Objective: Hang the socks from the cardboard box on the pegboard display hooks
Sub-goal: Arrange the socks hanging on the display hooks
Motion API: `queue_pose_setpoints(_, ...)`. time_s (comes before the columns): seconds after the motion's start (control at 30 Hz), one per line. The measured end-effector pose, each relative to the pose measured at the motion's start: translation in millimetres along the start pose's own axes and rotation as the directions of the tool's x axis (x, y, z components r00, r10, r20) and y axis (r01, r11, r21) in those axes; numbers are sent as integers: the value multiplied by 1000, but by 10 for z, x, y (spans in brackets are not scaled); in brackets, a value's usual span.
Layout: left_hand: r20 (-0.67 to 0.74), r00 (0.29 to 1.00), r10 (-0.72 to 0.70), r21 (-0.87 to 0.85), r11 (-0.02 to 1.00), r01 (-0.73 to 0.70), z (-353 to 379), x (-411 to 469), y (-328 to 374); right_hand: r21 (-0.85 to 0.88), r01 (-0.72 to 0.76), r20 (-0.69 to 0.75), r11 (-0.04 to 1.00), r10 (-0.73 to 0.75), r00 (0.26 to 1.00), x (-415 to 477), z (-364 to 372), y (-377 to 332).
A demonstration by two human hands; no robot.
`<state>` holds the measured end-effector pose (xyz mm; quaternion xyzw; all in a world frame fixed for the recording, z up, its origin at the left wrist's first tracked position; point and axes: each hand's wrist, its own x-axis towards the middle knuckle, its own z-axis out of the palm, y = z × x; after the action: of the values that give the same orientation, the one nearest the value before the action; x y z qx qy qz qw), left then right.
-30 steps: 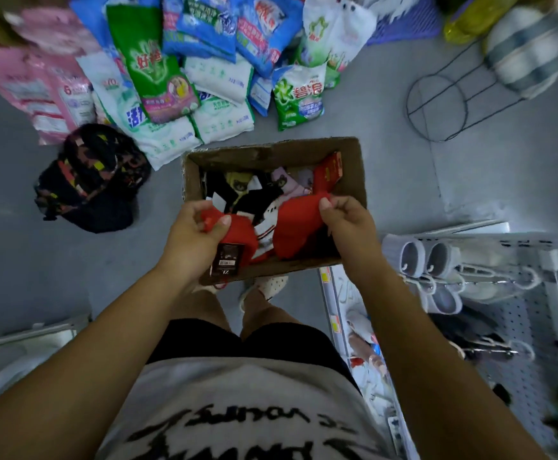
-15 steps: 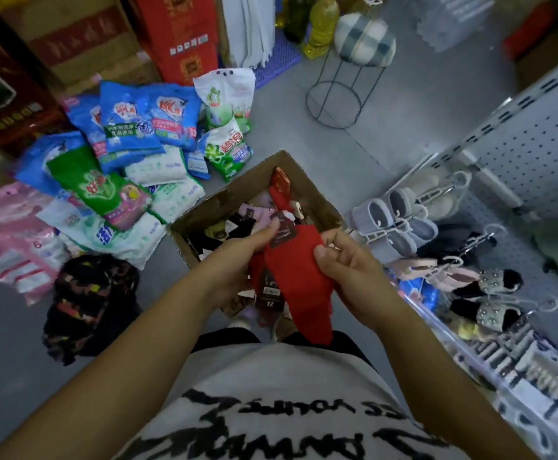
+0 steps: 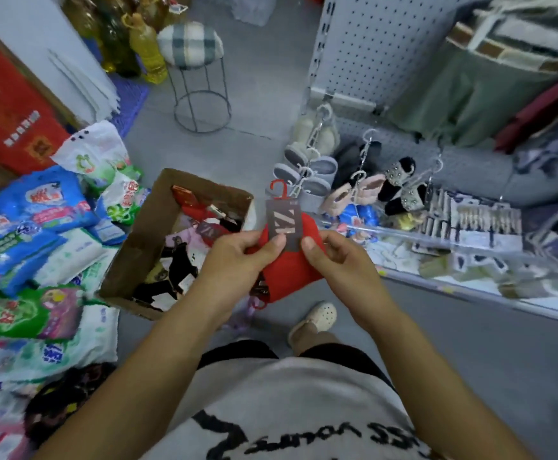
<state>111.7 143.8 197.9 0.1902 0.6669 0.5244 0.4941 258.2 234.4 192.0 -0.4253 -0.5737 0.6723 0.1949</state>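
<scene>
Both my hands hold a pair of red socks (image 3: pixel 291 273) in front of my chest. A grey card label with a red plastic hook (image 3: pixel 279 189) tops the pair. My left hand (image 3: pixel 237 257) grips the socks from the left, thumb on the label. My right hand (image 3: pixel 334 257) pinches them from the right. The open cardboard box (image 3: pixel 145 234) lies on the floor to the left, with more socks in red, black and pink inside. The white pegboard (image 3: pixel 380 38) rises at the upper right, with hooks carrying slippers (image 3: pixel 317 167) below it.
Bags of detergent (image 3: pixel 38 220) are piled on the floor at the left. A wire-legged stool with a checked cushion (image 3: pixel 191 44) stands at the back. A low shelf of small packaged goods (image 3: pixel 470 224) runs along the right. My foot in a white clog (image 3: pixel 317 315) is below the socks.
The red socks have been lifted out of the box and turned upright, label and hook now on top. My view has swung right, bringing the pegboard and hung slippers into sight.
</scene>
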Motion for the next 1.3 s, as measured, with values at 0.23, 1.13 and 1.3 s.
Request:
queue_pose_setpoints(0.23, 154, 985, -77, -78, 993, 90, 571, 60, 43, 175, 77, -327, 982, -15, 945, -306, -782, 58)
queue_pose_setpoints(1.13, -26, 973, 231, 91, 969, -228, 3698, -127, -77, 156, 162, -440, 974, -78, 895, -1440, -4071, 327)
queue_pose_setpoints(1.3, -50, 927, 371, 171, 918, -358, 3561, -86, 177, 97, 235, -422, 967, -174, 890, -1264, -4115, 213)
